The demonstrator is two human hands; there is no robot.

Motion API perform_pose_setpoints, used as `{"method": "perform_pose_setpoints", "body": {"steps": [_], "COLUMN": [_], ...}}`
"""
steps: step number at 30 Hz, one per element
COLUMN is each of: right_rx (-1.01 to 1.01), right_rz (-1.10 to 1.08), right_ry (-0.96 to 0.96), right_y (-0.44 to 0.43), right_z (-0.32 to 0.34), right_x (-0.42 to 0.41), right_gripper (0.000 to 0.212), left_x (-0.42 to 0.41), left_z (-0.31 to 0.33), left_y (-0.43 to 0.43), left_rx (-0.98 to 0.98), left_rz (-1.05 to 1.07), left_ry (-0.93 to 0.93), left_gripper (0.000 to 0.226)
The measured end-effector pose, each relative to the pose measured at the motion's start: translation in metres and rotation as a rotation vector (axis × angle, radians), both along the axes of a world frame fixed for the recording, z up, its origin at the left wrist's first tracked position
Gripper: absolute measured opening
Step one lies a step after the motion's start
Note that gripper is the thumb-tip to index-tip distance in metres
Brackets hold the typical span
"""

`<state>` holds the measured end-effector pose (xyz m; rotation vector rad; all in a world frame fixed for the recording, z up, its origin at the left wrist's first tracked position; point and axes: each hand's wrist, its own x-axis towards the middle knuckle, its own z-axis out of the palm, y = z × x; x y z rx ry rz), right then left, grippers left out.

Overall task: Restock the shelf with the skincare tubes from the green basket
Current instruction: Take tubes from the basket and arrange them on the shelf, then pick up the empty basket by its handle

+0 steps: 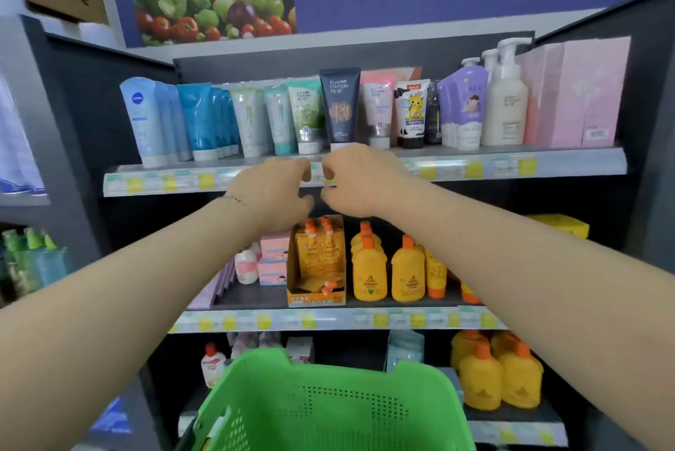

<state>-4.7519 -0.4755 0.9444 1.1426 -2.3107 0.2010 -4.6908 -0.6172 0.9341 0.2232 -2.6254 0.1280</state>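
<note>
Both hands, left hand [277, 191] and right hand [356, 180], loosely curled, empty (near-touching); dark tube [339, 107] just above.

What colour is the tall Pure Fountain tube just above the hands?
Dark navy tube with a coppery emblem and a white cap, in the head view.

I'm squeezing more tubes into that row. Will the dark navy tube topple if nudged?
Probably. The dark navy tube is tall and stands on its small cap, so it looks top-heavy. The tubes close on both sides may catch it. Its body likely flexes when squeezed.
</note>
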Motion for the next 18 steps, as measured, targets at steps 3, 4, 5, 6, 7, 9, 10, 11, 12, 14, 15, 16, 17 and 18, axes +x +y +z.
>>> {"method": "perform_pose_setpoints", "body": {"steps": [3, 4, 5, 6, 7, 9, 10, 11, 12, 14, 15, 16, 17, 18], "right_rx": [0.018, 0.024, 0.027, 0.031, 0.037, 0.052, 0.055, 0.061, 0.077, 0.127, 0.150, 0.169, 0.185, 0.198], "right_rz": [-0.004, -0.005, -0.008, -0.013, -0.022, -0.050, -0.063, -0.073, -0.084, -0.095, -0.091, -0.081, -0.071, -0.061], "right_ry": [-0.071, -0.091, -0.108, -0.130, -0.153, -0.191, -0.207, -0.224, -0.240, -0.267, -0.282, -0.299, -0.319, -0.338], "right_y": [-0.011, -0.013, -0.013, -0.013, -0.012, -0.008, -0.006, -0.004, -0.003, 0.000, 0.002, 0.003, 0.005, 0.007], "right_z": [-0.025, -0.034, -0.044, -0.054, -0.065, -0.086, -0.097, -0.108, -0.120, -0.144, -0.155, -0.165, -0.175, -0.185], "right_x": [0.027, 0.036, 0.044, 0.052, 0.060, 0.075, 0.081, 0.087, 0.091, 0.099, 0.103, 0.107, 0.111, 0.115], "right_gripper": [0.027, 0.025, 0.022, 0.021, 0.021, 0.024, 0.024, 0.024, 0.024, 0.027, 0.029, 0.030, 0.031, 0.031], "left_x": [0.028, 0.037, 0.046, 0.054, 0.063, 0.077, 0.083, 0.088, 0.093, 0.102, 0.106, 0.109, 0.112, 0.116], "left_z": [-0.028, -0.040, -0.053, -0.068, -0.082, -0.109, -0.121, -0.132, -0.143, -0.165, -0.175, -0.185, -0.194, -0.202], "left_y": [-0.008, -0.011, -0.013, -0.015, -0.016, -0.020, -0.021, -0.021, -0.020, -0.016, -0.012, -0.009, -0.005, 0.000], "left_rx": [0.024, 0.029, 0.033, 0.038, 0.040, 0.048, 0.057, 0.066, 0.069, 0.054, 0.038, 0.026, 0.025, 0.030], "left_rz": [-0.022, -0.021, -0.016, -0.007, 0.000, 0.005, 0.003, -0.004, -0.013, -0.020, -0.022, -0.026, -0.035, -0.040], "left_ry": [-0.053, -0.075, -0.099, -0.131, -0.162, -0.217, -0.240, -0.265, -0.295, -0.357, -0.386, -0.415, -0.439, -0.462], "left_gripper": [0.022, 0.022, 0.024, 0.026, 0.028, 0.031, 0.032, 0.034, 0.036, 0.038, 0.038, 0.038, 0.038, 0.039]}}
